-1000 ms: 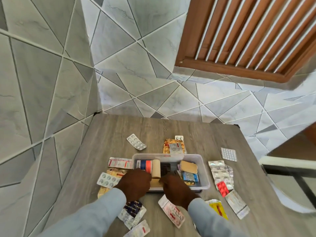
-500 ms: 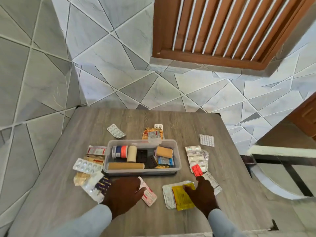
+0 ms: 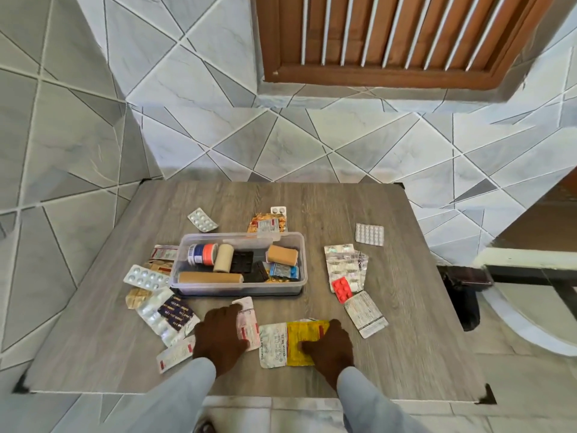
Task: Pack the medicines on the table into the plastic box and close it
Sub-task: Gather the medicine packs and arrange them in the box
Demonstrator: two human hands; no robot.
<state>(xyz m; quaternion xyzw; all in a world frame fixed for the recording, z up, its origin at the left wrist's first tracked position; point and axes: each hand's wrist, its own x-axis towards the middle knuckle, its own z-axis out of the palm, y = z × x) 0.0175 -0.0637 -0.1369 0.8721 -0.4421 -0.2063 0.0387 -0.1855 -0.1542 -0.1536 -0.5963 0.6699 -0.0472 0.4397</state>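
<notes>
Here your right hand [image 3: 327, 345] pressed flat on the yellow sachet [image 3: 304, 340] near the worktop's [image 3: 406, 348] front edge; your left hand [image 3: 221, 334] rested on a pink-edged blister strip [image 3: 248, 320]. Both packs looked light, thin, slippery: lift each by an edge. The plastic box [image 3: 240, 287] sat mid-worktop, uncovered.

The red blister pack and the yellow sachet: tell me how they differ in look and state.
The red blister pack is small with raised pill bumps; the yellow sachet is larger and flat. The red blister pack lies untouched on silver strips right of the plastic box; the yellow sachet sits under the right hand, overlapping a white strip. Both are still outside the box.
</notes>
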